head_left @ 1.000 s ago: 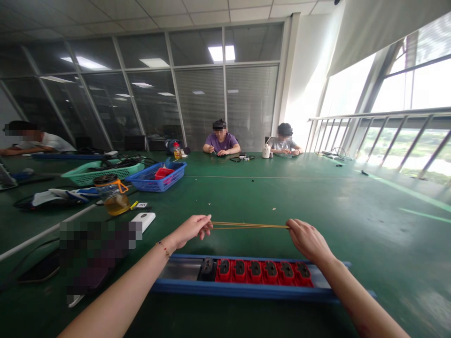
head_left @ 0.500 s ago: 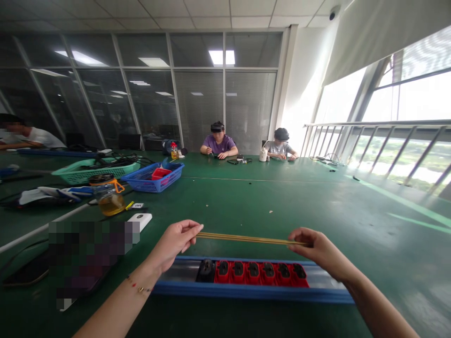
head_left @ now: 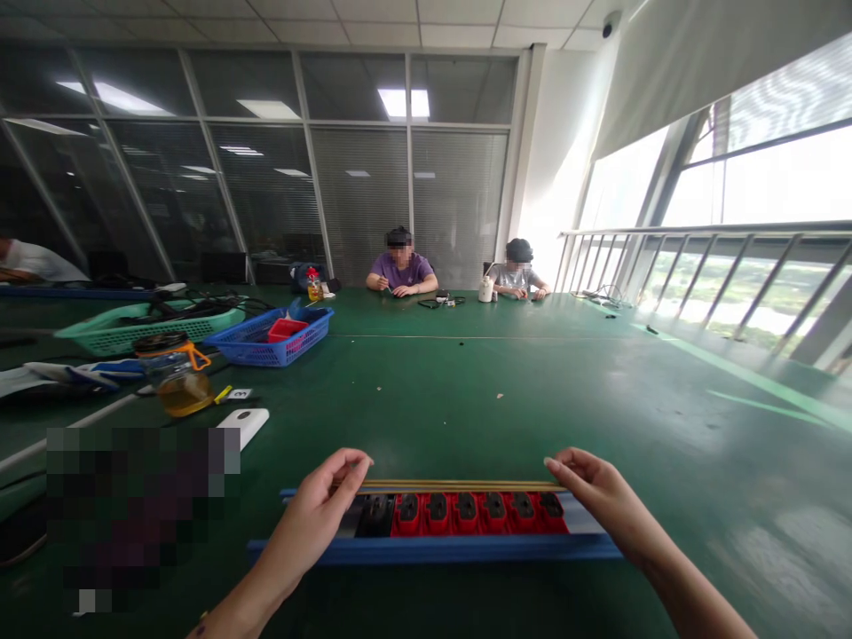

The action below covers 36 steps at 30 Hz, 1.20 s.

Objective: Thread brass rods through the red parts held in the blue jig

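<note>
Head, strands (head_left: pixel 459 485) between left grip (head_left: pixel 323 501), right grip (head_left: pixel 595 490)

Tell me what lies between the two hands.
In the head view, thin yellow strands run between the left hand and right hand, along the far side of the red blocks.

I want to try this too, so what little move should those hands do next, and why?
Maybe lower the left hand and right hand together: the yellow strands stretch straight between them, lined up with the far edge of the blue tray; whether they touch it, I can't tell.
</note>
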Tool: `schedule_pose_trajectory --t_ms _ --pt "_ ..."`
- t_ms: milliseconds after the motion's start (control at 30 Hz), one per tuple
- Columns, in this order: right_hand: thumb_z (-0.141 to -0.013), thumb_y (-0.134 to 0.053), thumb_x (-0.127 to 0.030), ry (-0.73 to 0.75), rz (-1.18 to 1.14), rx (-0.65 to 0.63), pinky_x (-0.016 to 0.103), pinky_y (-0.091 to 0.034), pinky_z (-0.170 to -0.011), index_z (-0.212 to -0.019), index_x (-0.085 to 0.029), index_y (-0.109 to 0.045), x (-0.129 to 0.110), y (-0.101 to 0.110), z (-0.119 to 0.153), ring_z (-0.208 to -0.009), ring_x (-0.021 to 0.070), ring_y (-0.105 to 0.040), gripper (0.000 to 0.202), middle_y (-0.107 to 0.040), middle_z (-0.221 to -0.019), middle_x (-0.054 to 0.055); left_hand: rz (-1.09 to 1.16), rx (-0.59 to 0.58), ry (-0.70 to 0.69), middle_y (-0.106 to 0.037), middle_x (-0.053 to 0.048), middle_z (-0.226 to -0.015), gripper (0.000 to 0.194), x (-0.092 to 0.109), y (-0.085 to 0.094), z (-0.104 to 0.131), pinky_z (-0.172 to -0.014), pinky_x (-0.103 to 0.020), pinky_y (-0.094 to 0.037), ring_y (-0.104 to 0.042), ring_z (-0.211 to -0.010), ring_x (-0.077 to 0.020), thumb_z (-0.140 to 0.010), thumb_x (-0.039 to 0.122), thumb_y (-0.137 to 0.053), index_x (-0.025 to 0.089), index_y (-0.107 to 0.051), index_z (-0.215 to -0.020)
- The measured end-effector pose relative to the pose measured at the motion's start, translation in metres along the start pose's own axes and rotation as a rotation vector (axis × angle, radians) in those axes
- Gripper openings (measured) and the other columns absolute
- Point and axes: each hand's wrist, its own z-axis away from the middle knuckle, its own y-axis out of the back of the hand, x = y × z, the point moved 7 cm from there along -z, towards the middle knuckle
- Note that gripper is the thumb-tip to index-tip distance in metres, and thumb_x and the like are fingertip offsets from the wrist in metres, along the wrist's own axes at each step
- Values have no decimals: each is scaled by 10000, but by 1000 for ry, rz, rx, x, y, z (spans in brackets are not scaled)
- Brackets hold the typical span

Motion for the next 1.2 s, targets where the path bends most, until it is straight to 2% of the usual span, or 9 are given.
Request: schedule_pose_trajectory --t_ms 133,267,367,567,867,1033,1200 --pt "-752 -536 -549 -90 -108 -81 183 -248 -401 -741 -188 -497 14 -6 6 -427 67 -320 363 -405 -507 -74 23 -35 30 -504 17 -681 344 -9 -2 -1 -546 -197 -386 -472 -633 -132 -771 497 -481 219 -534 -968" --pt "-748 -560 -521 -67 -162 -85 181 -261 -422 -833 -198 -519 11 -4 8 -457 72 -336 337 -407 -544 -73 -4 -36 26 -518 11 -704 327 -13 -3 -1 -565 -206 -389 -489 -651 -138 -771 484 -487 220 -525 -959" --pt "-753 -554 -522 -67 -108 -101 183 -249 -422 -900 -203 -525 8 -2 8 -468 80 -341 353 -395 -540 -74 -42 -67 12 -529 14 -707 309 -13 -5 -2 -575 -212 -385 -502 -658 -143 -778 482 -477 225 -518 -946" --pt "-777 -529 -519 -49 49 -200 188 -284 -457 -793 -187 -496 11 -6 9 -500 87 -391 334 -452 -554 -56 -123 -158 35 -514 39 -618 294 -16 -8 -3 -555 -206 -373 -513 -619 -139 -795 482 -447 217 -512 -904" --pt "-782 -537 -491 -15 96 -169 194 -295 -452 -772 -188 -487 20 -7 4 -491 93 -421 307 -464 -539 -59 -302 -210 28 -547 33 -594 358 -21 -10 -5 -545 -215 -370 -528 -583 -146 -777 532 -428 200 -525 -870" --pt "-761 -557 -489 -2 122 -155 199 -323 -457 -746 -189 -494 16 -8 5 -505 102 -451 306 -485 -553 -53 -358 -229 10 -561 28 -613 354 -18 -11 -4 -550 -206 -368 -525 -599 -141 -791 529 -410 200 -539 -819" --pt "-756 -547 -503 -8 151 -130 204 -343 -458 -746 -186 -502 14 -9 5 -515 112 -479 320 -519 -552 -42 -381 -230 7 -573 21 -659 363 -20 -12 -4 -564 -205 -379 -542 -633 -144 -808 527 -378 210 -546 -860"
